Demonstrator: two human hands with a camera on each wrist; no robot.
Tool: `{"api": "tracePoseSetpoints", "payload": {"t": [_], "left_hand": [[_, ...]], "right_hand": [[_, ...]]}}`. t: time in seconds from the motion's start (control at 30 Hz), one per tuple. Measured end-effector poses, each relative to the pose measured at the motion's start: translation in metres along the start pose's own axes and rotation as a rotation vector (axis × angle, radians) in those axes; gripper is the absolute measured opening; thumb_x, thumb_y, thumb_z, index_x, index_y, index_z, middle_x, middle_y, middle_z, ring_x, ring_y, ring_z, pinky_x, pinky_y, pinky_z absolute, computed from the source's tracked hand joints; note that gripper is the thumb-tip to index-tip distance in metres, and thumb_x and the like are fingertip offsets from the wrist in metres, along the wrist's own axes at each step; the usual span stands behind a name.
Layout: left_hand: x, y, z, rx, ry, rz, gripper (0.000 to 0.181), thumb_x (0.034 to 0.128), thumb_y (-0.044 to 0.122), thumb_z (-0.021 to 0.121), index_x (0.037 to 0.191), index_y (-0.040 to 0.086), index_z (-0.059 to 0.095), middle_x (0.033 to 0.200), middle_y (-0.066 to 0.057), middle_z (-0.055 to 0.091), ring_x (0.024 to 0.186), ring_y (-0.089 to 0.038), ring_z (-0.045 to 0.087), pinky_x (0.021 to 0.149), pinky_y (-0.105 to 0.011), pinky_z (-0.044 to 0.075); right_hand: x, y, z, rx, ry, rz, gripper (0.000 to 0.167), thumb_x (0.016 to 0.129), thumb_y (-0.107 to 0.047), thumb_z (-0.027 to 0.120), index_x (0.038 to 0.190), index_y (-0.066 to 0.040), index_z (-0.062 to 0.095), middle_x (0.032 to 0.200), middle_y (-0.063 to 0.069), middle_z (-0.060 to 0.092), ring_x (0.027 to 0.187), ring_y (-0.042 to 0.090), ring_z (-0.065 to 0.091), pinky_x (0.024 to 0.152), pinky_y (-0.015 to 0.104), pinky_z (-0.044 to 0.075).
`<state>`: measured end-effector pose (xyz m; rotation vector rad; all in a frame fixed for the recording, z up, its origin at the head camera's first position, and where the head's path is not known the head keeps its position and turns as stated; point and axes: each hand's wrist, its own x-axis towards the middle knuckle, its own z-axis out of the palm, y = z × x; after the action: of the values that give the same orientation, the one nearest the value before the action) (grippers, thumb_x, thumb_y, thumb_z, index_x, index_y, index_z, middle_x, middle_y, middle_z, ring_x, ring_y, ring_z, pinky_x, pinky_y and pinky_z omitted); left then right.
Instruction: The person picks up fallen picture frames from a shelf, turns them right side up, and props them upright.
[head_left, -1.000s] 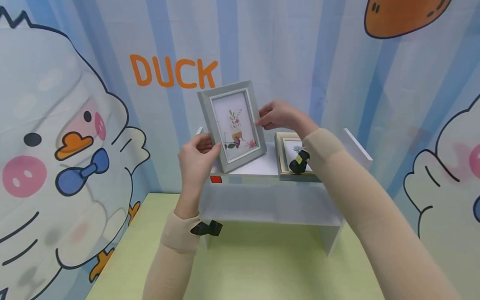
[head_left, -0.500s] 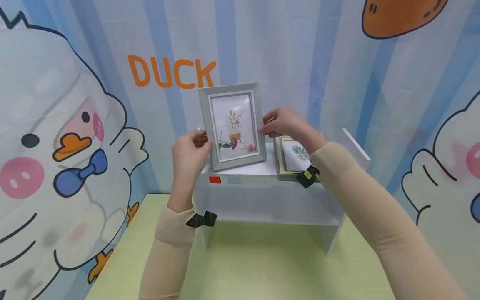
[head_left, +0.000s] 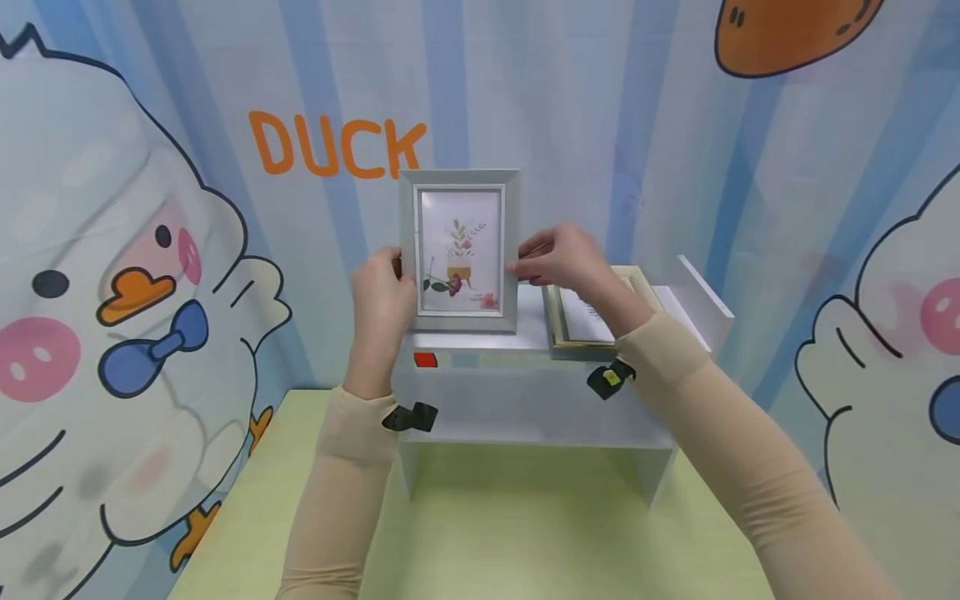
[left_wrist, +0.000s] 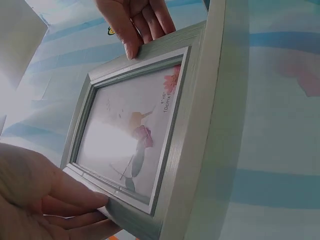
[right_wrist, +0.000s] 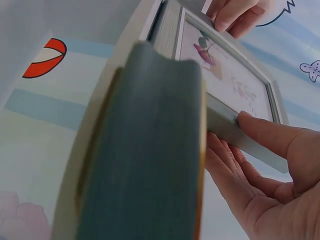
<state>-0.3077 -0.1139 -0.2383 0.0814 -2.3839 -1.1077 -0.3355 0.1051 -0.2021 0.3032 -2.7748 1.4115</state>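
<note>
A grey picture frame (head_left: 459,250) with a plant print stands upright at the left of the white shelf's top (head_left: 534,340). Whether its lower edge bears fully on the shelf, I cannot tell. My left hand (head_left: 381,300) holds the frame's left side; in the left wrist view its thumb (left_wrist: 95,199) presses the front border while the other fingers go behind. On the opposite side my right hand (head_left: 562,260) pinches the frame's right edge, thumb (right_wrist: 260,129) on the side in the right wrist view and fingers behind.
Right of the held frame, more picture frames (head_left: 558,333) lie flat in a stack on the shelf top, partly behind my right arm. The shelf has a raised right side panel (head_left: 708,304) and stands on a yellow-green table (head_left: 525,533). A printed curtain (head_left: 577,100) hangs behind.
The frame has gone from tilted to upright, its lower edge now level, with both hands still on its sides. The right hand has come down slightly. The view has shifted a little.
</note>
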Motion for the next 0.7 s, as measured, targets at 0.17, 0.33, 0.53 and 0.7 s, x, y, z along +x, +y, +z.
{"api": "tracePoseSetpoints", "payload": {"t": [0.17, 0.33, 0.53, 0.7], "left_hand": [[0.003, -0.003, 0.001, 0.006, 0.020, 0.005, 0.036, 0.0943, 0.004, 0.051, 0.130, -0.003, 0.053, 0.124, -0.021, 0.061, 0.115, -0.031, 0.059, 0.095, -0.042, 0.051], [0.004, -0.006, -0.001, 0.001, 0.023, 0.007, 0.038, 0.0934, 0.004, 0.053, 0.131, -0.003, 0.052, 0.125, -0.021, 0.061, 0.115, -0.030, 0.059, 0.095, -0.041, 0.052], [0.004, -0.007, -0.001, -0.017, 0.005, -0.022, 0.039, 0.0939, 0.006, 0.053, 0.132, -0.001, 0.052, 0.126, -0.019, 0.060, 0.116, -0.030, 0.059, 0.095, -0.039, 0.051], [-0.006, -0.005, -0.002, -0.053, 0.106, 0.042, 0.036, 0.0935, 0.008, 0.055, 0.128, -0.001, 0.055, 0.119, -0.019, 0.063, 0.109, -0.028, 0.062, 0.092, -0.036, 0.053]], "right_hand": [[-0.003, 0.000, 0.006, 0.010, 0.027, -0.025, 0.037, 0.082, -0.023, 0.074, 0.111, -0.003, 0.064, 0.106, 0.013, 0.069, 0.090, 0.022, 0.070, 0.079, 0.033, 0.058], [-0.004, -0.001, 0.007, 0.033, 0.021, -0.042, 0.038, 0.083, -0.022, 0.074, 0.114, -0.002, 0.063, 0.110, 0.015, 0.068, 0.097, 0.027, 0.068, 0.083, 0.035, 0.057], [-0.005, -0.001, 0.005, 0.055, 0.010, -0.048, 0.039, 0.084, -0.021, 0.073, 0.115, -0.001, 0.062, 0.112, 0.017, 0.067, 0.101, 0.030, 0.067, 0.084, 0.036, 0.057], [-0.006, 0.003, 0.003, 0.068, -0.010, -0.044, 0.040, 0.084, -0.023, 0.072, 0.117, -0.002, 0.062, 0.114, 0.016, 0.066, 0.103, 0.030, 0.066, 0.084, 0.034, 0.057]]}}
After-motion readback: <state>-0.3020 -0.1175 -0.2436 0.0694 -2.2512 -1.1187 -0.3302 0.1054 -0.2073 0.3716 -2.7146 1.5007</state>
